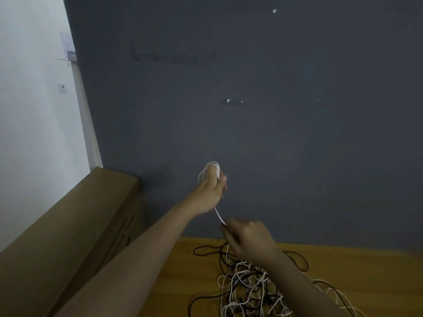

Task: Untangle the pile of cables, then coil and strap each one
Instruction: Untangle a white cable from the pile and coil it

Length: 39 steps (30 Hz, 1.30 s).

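Cables [249,284], white and black, lie in a tangled pile on the wooden desk [366,266] at lower centre. One white cable [218,215] runs taut from the pile up to a small coil [211,168] looped around the raised left hand [211,191], whose fingers grip the loops. The right hand [248,239] pinches the same cable just above the pile, feeding it upward. Judged step: coiling the white cable. To do it well, keep loops even, feed slack steadily, and free each snag before pulling. Obstructions: black strands cross the white ones throughout the pile and may knot under tension. A cardboard box [75,225] stands at left, against the grey wall [251,110].
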Tool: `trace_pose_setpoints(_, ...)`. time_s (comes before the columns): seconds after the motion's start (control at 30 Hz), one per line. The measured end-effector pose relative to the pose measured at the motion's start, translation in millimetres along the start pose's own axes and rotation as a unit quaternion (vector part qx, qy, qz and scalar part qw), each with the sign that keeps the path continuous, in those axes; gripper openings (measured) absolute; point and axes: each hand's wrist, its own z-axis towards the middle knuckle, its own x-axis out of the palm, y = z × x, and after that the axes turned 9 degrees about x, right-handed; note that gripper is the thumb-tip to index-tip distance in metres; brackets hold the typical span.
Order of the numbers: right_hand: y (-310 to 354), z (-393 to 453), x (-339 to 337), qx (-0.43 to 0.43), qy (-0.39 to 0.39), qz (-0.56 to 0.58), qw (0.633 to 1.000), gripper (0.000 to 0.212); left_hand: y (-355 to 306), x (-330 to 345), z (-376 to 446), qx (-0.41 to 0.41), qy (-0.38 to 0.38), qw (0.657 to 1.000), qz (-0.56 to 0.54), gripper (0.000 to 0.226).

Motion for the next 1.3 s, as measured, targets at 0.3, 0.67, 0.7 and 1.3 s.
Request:
trace_pose_setpoints(0.3, -49.0, 13.7, -24.7, 0.257, -0.02, 0.246, 0.935, 0.011, -0.2, 1.1, -29.8, -0.023, 0.232, 0.972, 0.024, 0.05)
trace_pose_setpoints(0.67, -23.8, -17.1, 41.3, 0.335, 0.184, 0.288, 0.878, 0.029, -25.6, 13.3, -29.8, -0.08, 0.056, 0.88, -0.465, 0.029)
trace_pose_setpoints(0.7, -17.9, -20.3, 47.4, 0.311, 0.21, 0.247, 0.893, 0.027, -26.0, 18.8, -26.6, -0.1, 0.012, 0.871, -0.481, 0.027)
trace_pose_setpoints(1.3, -26.6, -42.7, 35.2, 0.272, 0.024, 0.204, 0.94, 0.018, 28.3, 44.5, -45.6, 0.002, 0.264, 0.954, 0.141, 0.046)
